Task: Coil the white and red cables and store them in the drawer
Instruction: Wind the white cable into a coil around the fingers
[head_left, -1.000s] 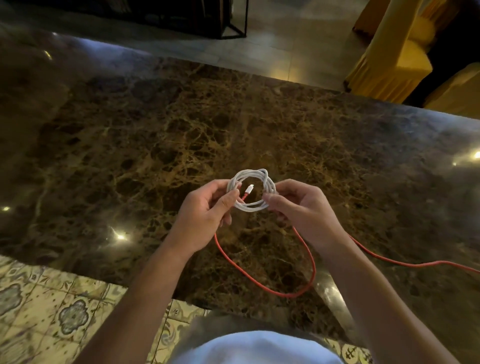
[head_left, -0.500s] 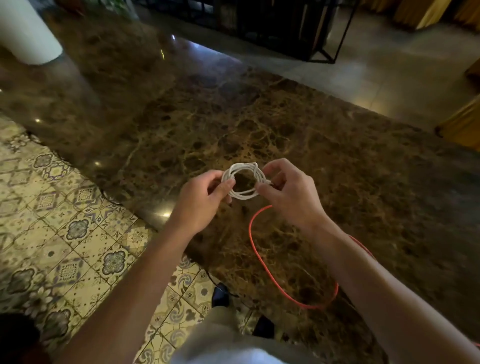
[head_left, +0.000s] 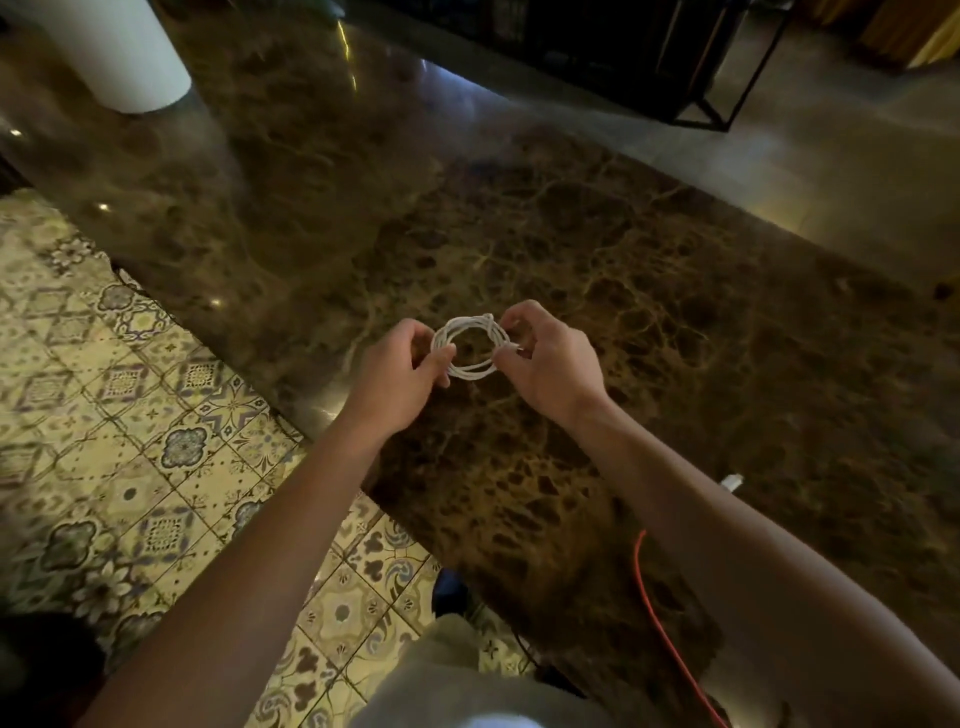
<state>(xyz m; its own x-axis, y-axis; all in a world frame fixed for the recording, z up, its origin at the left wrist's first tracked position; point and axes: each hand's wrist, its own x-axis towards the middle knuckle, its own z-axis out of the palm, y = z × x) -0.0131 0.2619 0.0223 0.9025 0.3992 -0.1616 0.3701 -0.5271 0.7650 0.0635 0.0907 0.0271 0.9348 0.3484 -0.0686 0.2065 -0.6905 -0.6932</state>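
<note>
1. Both hands are up over the brown marble table (head_left: 649, 270), holding the white cable (head_left: 467, 345), which is wound into a small round coil.
2. The left hand (head_left: 400, 376) pinches the coil's left side between thumb and fingers.
3. The right hand (head_left: 550, 364) pinches the right side with its fingertips, the other fingers curled loosely above it.
4. The coil sits between the two hands, above the tabletop and not far in from the near-left edge. Can't tell if it's touching the marble.
5. The red cable (head_left: 655, 618) lies loose on the table near the near edge, running under the right forearm and off the bottom of the view. Neither hand is on it.
6. A small white plug (head_left: 732, 481) pokes out just beside the right forearm; can't tell which cable it belongs to.
7. A white cylinder (head_left: 119, 52) stands at the far-left end of the table, and patterned floor tiles (head_left: 130, 441) show to the left.
</note>
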